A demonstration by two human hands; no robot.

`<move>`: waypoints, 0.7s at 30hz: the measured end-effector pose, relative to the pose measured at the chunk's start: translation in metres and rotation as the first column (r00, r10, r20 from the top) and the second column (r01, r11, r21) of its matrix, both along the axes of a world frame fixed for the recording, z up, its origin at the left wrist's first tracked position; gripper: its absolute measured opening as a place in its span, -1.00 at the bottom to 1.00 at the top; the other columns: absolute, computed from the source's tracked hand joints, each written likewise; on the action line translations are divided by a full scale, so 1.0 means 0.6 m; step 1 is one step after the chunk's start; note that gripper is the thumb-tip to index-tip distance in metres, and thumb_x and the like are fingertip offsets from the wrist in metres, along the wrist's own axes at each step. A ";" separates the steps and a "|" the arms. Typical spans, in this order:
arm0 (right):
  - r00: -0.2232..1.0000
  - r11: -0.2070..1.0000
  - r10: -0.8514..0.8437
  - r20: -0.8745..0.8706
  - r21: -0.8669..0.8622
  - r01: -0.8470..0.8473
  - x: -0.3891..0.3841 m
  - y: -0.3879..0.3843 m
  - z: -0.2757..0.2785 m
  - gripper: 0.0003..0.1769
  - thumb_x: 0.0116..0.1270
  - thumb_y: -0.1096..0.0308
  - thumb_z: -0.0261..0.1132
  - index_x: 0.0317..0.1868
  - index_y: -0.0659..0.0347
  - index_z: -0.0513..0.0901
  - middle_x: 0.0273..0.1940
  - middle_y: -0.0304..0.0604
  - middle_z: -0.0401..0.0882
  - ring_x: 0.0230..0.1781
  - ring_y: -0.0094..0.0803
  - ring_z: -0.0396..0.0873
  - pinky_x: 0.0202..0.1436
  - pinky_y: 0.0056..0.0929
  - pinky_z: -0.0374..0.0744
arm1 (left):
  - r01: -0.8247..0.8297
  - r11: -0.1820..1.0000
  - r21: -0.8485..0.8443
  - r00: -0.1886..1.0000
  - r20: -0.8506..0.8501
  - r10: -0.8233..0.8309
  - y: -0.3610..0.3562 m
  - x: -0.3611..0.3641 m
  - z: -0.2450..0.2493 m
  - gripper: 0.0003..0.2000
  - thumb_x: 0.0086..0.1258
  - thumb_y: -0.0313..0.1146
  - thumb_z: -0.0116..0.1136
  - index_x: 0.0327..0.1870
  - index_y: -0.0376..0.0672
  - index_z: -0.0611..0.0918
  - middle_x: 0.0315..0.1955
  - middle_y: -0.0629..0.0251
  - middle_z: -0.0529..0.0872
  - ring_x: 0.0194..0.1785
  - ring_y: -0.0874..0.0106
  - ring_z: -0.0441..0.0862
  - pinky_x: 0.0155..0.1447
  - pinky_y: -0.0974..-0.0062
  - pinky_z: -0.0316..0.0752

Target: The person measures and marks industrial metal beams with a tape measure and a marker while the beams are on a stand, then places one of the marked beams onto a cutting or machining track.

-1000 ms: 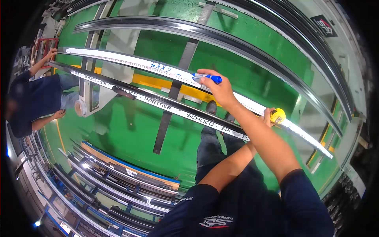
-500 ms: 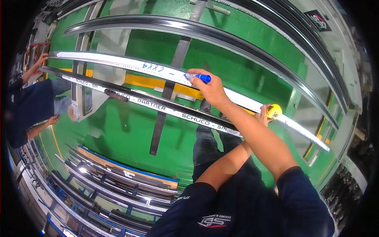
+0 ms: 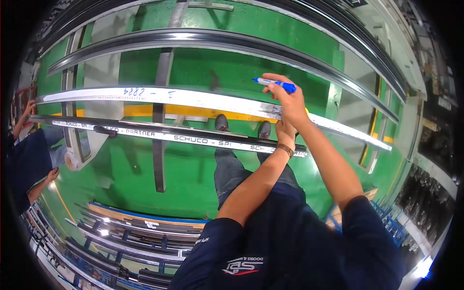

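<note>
My right hand holds a blue-and-white marker, its blue tip pointing left and raised clear of the long white-faced profile. Blue handwritten figures stand on that white face, upside down from here. Below and partly behind my right wrist, my left hand is at the profile's near edge. A sliver of the yellow tape measure shows by it; the rest is hidden, and the left fingers are mostly covered.
A second profile with printed lettering lies nearer me, and a dark profile lies beyond. Crossbars support them. At far left a co-worker's hand touches the white-faced profile's end. Racks of bars stand behind me.
My right hand has lifted the marker off the white face, and a further blue figure now follows the dash. The view has shifted right; my hands are closer together.
</note>
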State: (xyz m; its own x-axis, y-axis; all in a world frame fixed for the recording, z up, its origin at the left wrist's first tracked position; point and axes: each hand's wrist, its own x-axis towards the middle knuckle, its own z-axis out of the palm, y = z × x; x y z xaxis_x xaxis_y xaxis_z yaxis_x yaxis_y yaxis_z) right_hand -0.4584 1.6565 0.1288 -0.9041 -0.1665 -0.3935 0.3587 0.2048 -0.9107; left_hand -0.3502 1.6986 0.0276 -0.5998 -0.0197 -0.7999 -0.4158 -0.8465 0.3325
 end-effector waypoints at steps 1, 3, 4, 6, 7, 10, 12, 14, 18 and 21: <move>1.000 0.999 0.009 -0.011 0.041 -0.009 0.005 0.031 0.010 -0.62 0.47 0.28 0.28 0.21 0.23 0.70 -0.21 -0.22 0.75 -0.18 -0.60 0.61 -0.10 -0.57 0.52 | 0.010 0.999 0.052 0.996 0.083 -0.014 0.016 0.000 0.003 -0.57 0.57 0.11 0.15 -0.23 -0.13 0.62 -0.47 0.50 0.55 -0.45 0.62 0.45 -0.38 0.50 0.35; 0.999 0.998 0.035 0.002 0.047 -0.035 0.010 0.094 0.013 -0.62 0.46 0.28 0.28 0.21 0.23 0.70 -0.21 -0.23 0.75 -0.19 -0.60 0.60 -0.11 -0.57 0.51 | -0.018 1.000 0.019 1.000 0.017 0.017 0.060 0.002 0.014 -0.52 0.57 0.19 0.09 -0.25 -0.12 0.60 -0.50 0.51 0.51 -0.50 0.64 0.36 -0.40 0.54 0.27; 0.999 0.998 0.047 0.011 0.049 -0.047 0.016 0.124 0.013 -0.62 0.46 0.28 0.28 0.21 0.23 0.70 -0.21 -0.23 0.75 -0.19 -0.60 0.60 -0.11 -0.57 0.51 | -0.032 0.999 0.004 0.999 -0.014 0.032 0.086 0.007 0.019 -0.49 0.57 0.22 0.05 -0.26 -0.12 0.58 -0.52 0.52 0.49 -0.52 0.65 0.32 -0.41 0.56 0.23; 0.998 0.998 0.049 0.049 0.044 -0.051 0.026 0.174 0.015 -0.64 0.45 0.29 0.27 0.18 0.22 0.71 -0.22 -0.24 0.75 -0.20 -0.60 0.60 -0.12 -0.57 0.51 | -0.018 1.000 -0.026 0.998 0.064 0.019 0.137 0.020 0.014 -0.52 0.57 0.17 0.10 -0.08 -0.18 0.59 -0.37 0.46 0.59 -0.40 0.60 0.50 -0.36 0.53 0.36; 0.996 0.999 0.045 0.076 0.022 -0.047 0.032 0.197 0.012 -0.64 0.44 0.29 0.27 0.17 0.23 0.72 -0.22 -0.24 0.75 -0.20 -0.61 0.60 -0.13 -0.57 0.51 | -0.031 0.998 -0.051 0.996 0.084 0.035 0.164 0.023 0.012 -0.52 0.57 0.15 0.11 -0.02 -0.19 0.58 -0.32 0.44 0.62 -0.35 0.58 0.55 -0.34 0.52 0.40; 0.996 0.998 0.051 0.072 -0.052 -0.047 0.033 0.248 -0.008 -0.66 0.39 0.29 0.34 0.10 0.23 0.74 -0.25 -0.24 0.75 -0.21 -0.60 0.62 -0.13 -0.56 0.53 | 0.022 0.999 -0.040 1.000 0.016 -0.022 0.217 0.022 0.002 -0.56 0.54 -0.04 0.22 0.18 -0.22 0.54 -0.10 0.37 0.67 -0.09 0.48 0.67 -0.12 0.43 0.55; 0.988 0.996 0.063 0.141 -0.068 -0.054 0.037 0.276 -0.010 -0.66 0.35 0.27 0.41 0.06 0.25 0.74 -0.27 -0.23 0.74 -0.20 -0.57 0.64 -0.09 -0.55 0.55 | 0.063 0.998 -0.002 0.998 0.018 -0.063 0.251 0.036 -0.004 -0.60 0.53 -0.18 0.25 0.22 -0.21 0.51 -0.08 0.38 0.67 -0.04 0.44 0.68 0.00 0.39 0.59; 0.986 0.994 0.058 0.157 -0.097 -0.043 0.042 0.298 -0.020 -0.68 0.35 0.28 0.39 0.04 0.25 0.75 -0.27 -0.24 0.74 -0.23 -0.57 0.64 -0.11 -0.54 0.56 | 0.012 0.999 0.052 1.000 -0.028 -0.011 0.287 0.044 -0.013 -0.63 0.57 -0.04 0.12 0.17 -0.10 0.52 -0.10 0.32 0.68 -0.07 0.33 0.69 -0.03 0.24 0.63; 0.985 0.988 0.117 0.130 -0.114 -0.102 0.049 0.325 -0.051 -0.69 0.37 0.29 0.35 0.03 0.26 0.74 -0.32 -0.27 0.72 -0.28 -0.58 0.61 -0.18 -0.53 0.55 | -0.081 0.980 0.182 0.995 -0.034 0.088 0.327 0.050 -0.058 -0.61 0.60 0.13 -0.06 0.07 -0.01 0.51 -0.13 0.25 0.67 -0.09 0.24 0.68 -0.06 0.10 0.65; 0.973 0.990 0.138 0.186 -0.060 -0.129 0.047 0.346 -0.068 -0.68 0.35 0.27 0.35 0.01 0.29 0.73 -0.34 -0.27 0.71 -0.30 -0.57 0.60 -0.21 -0.51 0.55 | -0.089 0.983 0.163 0.996 0.008 0.089 0.331 0.042 -0.070 -0.60 0.61 0.12 -0.06 0.06 -0.03 0.51 -0.14 0.26 0.67 -0.07 0.25 0.67 -0.02 0.10 0.63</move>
